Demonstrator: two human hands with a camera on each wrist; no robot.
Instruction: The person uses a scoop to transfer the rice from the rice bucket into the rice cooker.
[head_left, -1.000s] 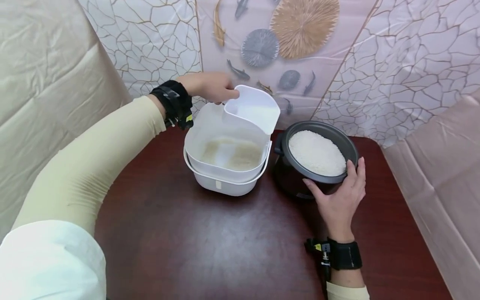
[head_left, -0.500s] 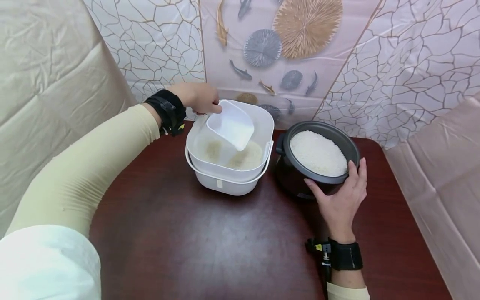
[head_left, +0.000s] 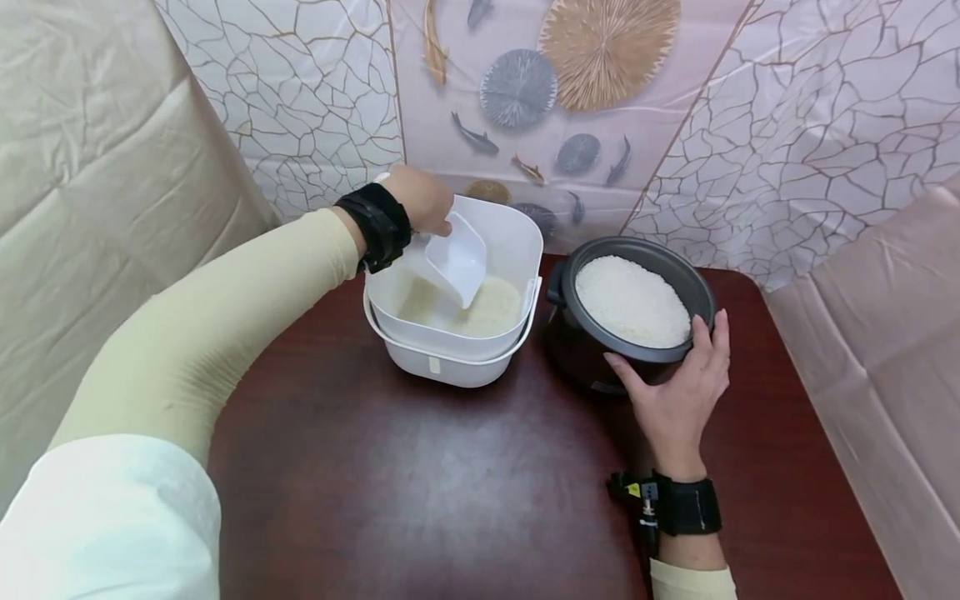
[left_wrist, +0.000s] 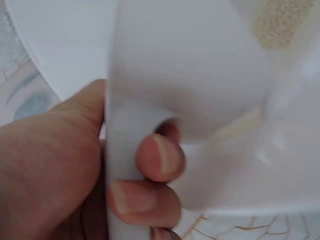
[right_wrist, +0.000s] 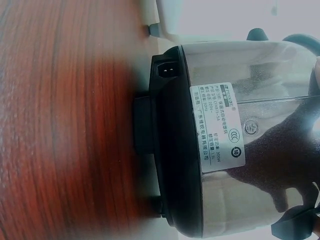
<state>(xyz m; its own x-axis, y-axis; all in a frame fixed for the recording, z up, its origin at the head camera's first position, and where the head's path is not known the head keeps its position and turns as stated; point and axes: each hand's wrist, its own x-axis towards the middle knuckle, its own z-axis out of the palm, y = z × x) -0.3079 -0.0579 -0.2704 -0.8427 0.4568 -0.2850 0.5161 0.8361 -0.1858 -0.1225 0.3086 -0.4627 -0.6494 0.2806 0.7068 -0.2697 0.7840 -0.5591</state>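
Note:
In the head view my left hand (head_left: 422,198) grips the handle of a white plastic scoop (head_left: 461,260). The scoop is tilted down inside a white rice bin (head_left: 450,371), its lip close over the rice (head_left: 491,308) at the bottom. Curled fingertips (left_wrist: 160,157) wrap the handle in the left wrist view. My right hand (head_left: 678,400) holds the near right side of a round rice cooker (head_left: 588,367), thumb and fingers spread around its rim. White rice (head_left: 632,302) lies in the cooker's dark pot. The right wrist view shows its shiny body with a label (right_wrist: 218,127).
Bin and cooker stand side by side at the back of a dark red wooden table (head_left: 450,500). A bail handle (head_left: 531,321) hangs around the bin's front. Patterned cloth (head_left: 517,150) rises directly behind them, with beige cloth (head_left: 112,167) along the left side.
The scoop has come down from above the bin's rim to inside it, tilting toward the rice. My left hand went down with it. The right hand and cooker stay put.

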